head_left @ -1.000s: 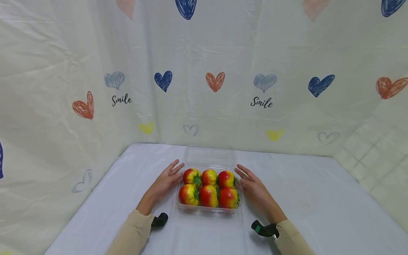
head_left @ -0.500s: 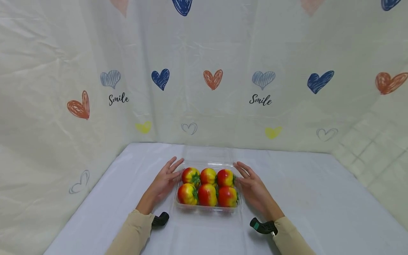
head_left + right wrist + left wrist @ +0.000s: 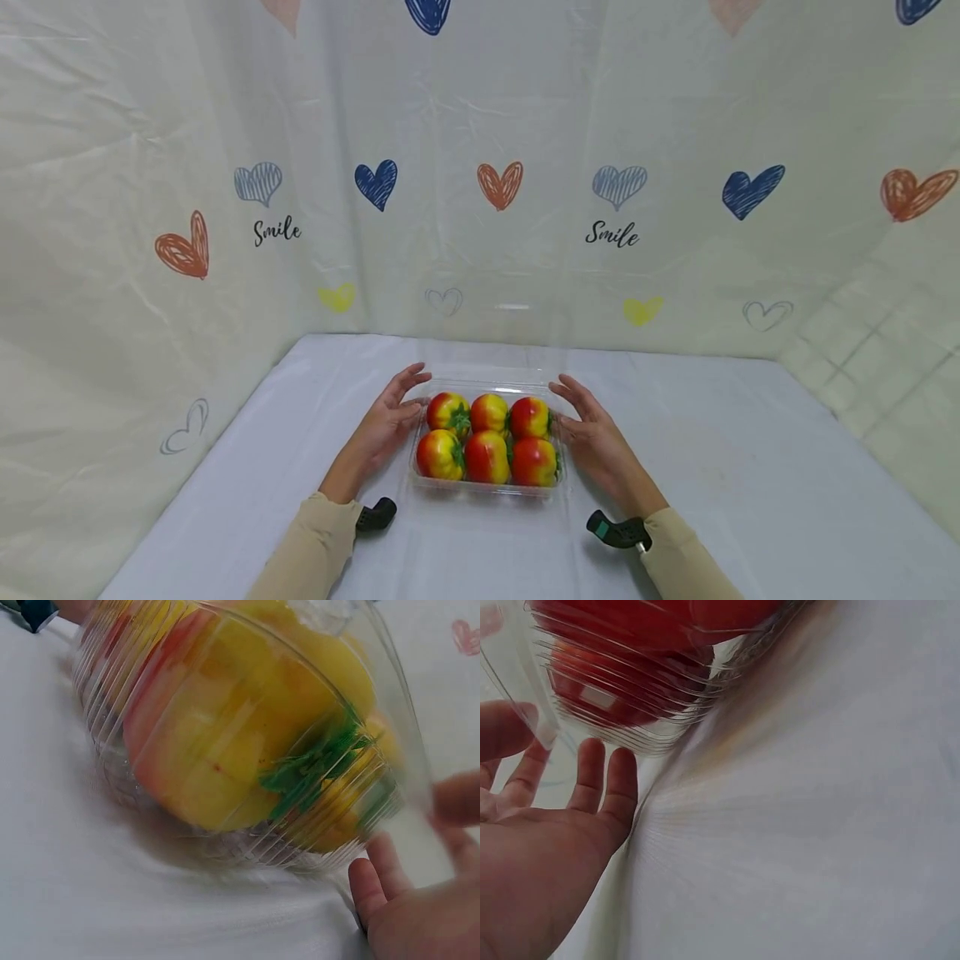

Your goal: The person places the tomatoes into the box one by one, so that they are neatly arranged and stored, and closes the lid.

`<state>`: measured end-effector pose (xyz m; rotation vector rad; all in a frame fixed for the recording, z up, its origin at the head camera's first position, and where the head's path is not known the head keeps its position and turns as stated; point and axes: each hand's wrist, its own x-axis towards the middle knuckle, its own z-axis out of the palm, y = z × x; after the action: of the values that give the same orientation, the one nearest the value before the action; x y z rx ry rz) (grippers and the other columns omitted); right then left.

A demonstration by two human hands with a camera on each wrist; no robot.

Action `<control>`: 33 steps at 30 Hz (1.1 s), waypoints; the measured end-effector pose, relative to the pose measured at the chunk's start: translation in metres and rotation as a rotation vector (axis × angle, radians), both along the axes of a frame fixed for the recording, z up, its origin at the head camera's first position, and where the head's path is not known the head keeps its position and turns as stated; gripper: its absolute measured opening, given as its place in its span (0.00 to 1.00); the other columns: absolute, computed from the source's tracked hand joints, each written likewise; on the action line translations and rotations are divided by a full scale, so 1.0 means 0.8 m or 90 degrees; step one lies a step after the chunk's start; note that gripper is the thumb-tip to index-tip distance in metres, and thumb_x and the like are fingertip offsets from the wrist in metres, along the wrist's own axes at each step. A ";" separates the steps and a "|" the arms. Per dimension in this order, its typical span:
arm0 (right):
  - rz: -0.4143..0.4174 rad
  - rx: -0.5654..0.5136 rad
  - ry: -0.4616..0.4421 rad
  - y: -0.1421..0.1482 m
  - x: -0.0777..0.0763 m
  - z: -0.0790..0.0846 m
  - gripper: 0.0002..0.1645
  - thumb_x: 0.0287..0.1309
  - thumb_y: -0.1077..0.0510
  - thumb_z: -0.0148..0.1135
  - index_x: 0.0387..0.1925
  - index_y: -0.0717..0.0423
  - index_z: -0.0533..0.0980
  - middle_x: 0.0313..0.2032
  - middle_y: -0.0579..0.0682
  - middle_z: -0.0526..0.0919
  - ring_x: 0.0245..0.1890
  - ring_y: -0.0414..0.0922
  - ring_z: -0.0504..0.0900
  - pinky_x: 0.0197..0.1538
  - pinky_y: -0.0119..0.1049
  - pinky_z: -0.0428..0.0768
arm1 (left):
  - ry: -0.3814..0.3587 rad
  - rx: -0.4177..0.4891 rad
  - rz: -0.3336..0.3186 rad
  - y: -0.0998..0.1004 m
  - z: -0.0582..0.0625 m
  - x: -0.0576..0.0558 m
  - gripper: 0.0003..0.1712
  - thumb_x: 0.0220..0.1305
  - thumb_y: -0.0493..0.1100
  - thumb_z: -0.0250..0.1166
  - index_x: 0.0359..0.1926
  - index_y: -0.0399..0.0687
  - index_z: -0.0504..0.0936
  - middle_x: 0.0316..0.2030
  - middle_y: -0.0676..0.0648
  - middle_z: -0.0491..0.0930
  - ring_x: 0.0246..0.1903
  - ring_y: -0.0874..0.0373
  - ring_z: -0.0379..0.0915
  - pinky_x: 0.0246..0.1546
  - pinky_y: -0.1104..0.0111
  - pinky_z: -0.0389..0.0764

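A clear plastic clamshell box (image 3: 483,490) holds several red and yellow fruits (image 3: 487,457) with green leafy caps, set in two rows. Its transparent lid (image 3: 513,307) is tilted up at the far side, faint against the backdrop. The left hand (image 3: 381,429) is at the box's far left corner, fingers slightly bent beside the lid's edge. Opposite it, the right hand (image 3: 596,437) is at the far right corner in a similar pose. In the left wrist view, fingertips (image 3: 592,761) lie close to the ribbed box wall; exact contact with the lid is unclear.
A white cloth covers the table (image 3: 675,467). Behind it hangs a pale backdrop (image 3: 547,108) printed with hearts and the word Smile. Black devices sit at the left wrist (image 3: 377,515) and right wrist (image 3: 618,531).
The lid has swung up from lying back nearly flat to a steeper tilt. Both hands have shifted slightly, with their fingers bending a little more. The box and fruits stay in place.
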<state>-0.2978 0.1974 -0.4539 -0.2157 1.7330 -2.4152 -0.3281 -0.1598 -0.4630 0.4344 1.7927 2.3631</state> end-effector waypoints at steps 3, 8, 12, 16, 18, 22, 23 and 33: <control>-0.011 -0.007 0.000 -0.001 0.001 0.001 0.36 0.77 0.73 0.49 0.79 0.50 0.58 0.82 0.57 0.52 0.81 0.61 0.48 0.82 0.57 0.51 | -0.003 0.002 0.025 0.002 -0.001 0.001 0.31 0.79 0.26 0.53 0.78 0.43 0.61 0.77 0.34 0.59 0.54 0.53 0.75 0.56 0.70 0.80; -0.034 0.017 -0.029 0.001 0.003 0.002 0.31 0.74 0.73 0.49 0.72 0.49 0.64 0.80 0.58 0.54 0.76 0.58 0.59 0.73 0.38 0.72 | -0.024 -0.009 0.065 0.004 -0.003 0.004 0.20 0.77 0.26 0.56 0.61 0.49 0.70 0.71 0.34 0.64 0.54 0.53 0.74 0.51 0.72 0.81; -0.049 0.082 -0.035 0.005 0.005 0.007 0.26 0.79 0.66 0.48 0.74 0.56 0.64 0.77 0.58 0.60 0.74 0.56 0.62 0.69 0.33 0.75 | -0.021 -0.047 0.095 0.001 -0.003 0.007 0.10 0.80 0.31 0.54 0.54 0.47 0.75 0.66 0.37 0.71 0.56 0.52 0.73 0.50 0.73 0.80; -0.046 0.124 -0.028 0.009 0.009 0.014 0.26 0.86 0.55 0.45 0.76 0.62 0.62 0.77 0.57 0.61 0.75 0.55 0.61 0.77 0.41 0.65 | -0.023 -0.059 0.104 -0.003 -0.003 0.008 0.09 0.85 0.38 0.52 0.54 0.41 0.77 0.62 0.40 0.74 0.56 0.52 0.75 0.58 0.70 0.77; -0.042 0.136 -0.026 0.010 0.013 0.017 0.28 0.86 0.53 0.46 0.77 0.63 0.61 0.77 0.57 0.61 0.75 0.55 0.61 0.78 0.44 0.63 | -0.022 -0.059 0.094 -0.003 -0.002 0.010 0.11 0.85 0.40 0.52 0.57 0.38 0.76 0.61 0.40 0.73 0.58 0.51 0.73 0.62 0.67 0.75; -0.033 0.166 -0.012 0.008 0.024 0.024 0.30 0.85 0.52 0.49 0.78 0.61 0.60 0.76 0.60 0.63 0.74 0.56 0.63 0.74 0.40 0.70 | -0.012 -0.084 0.067 -0.007 0.004 0.021 0.17 0.84 0.42 0.55 0.63 0.34 0.71 0.65 0.36 0.70 0.65 0.46 0.69 0.68 0.60 0.72; -0.031 0.173 -0.008 0.007 0.028 0.026 0.30 0.85 0.52 0.50 0.78 0.61 0.60 0.76 0.60 0.63 0.74 0.56 0.63 0.73 0.39 0.72 | -0.011 -0.094 0.060 -0.009 0.005 0.024 0.18 0.84 0.43 0.55 0.65 0.35 0.70 0.66 0.36 0.69 0.66 0.45 0.67 0.70 0.58 0.71; -0.056 0.303 -0.022 0.002 0.077 0.035 0.38 0.78 0.54 0.59 0.81 0.54 0.57 0.78 0.62 0.63 0.75 0.60 0.67 0.75 0.57 0.69 | 0.010 -0.249 0.046 -0.025 0.017 0.073 0.36 0.80 0.49 0.62 0.80 0.46 0.60 0.75 0.39 0.66 0.72 0.41 0.68 0.70 0.50 0.74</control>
<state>-0.2362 0.1988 -0.4256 -0.0372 2.2715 -1.9620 -0.2701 -0.1799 -0.4496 0.3398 2.2422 1.9810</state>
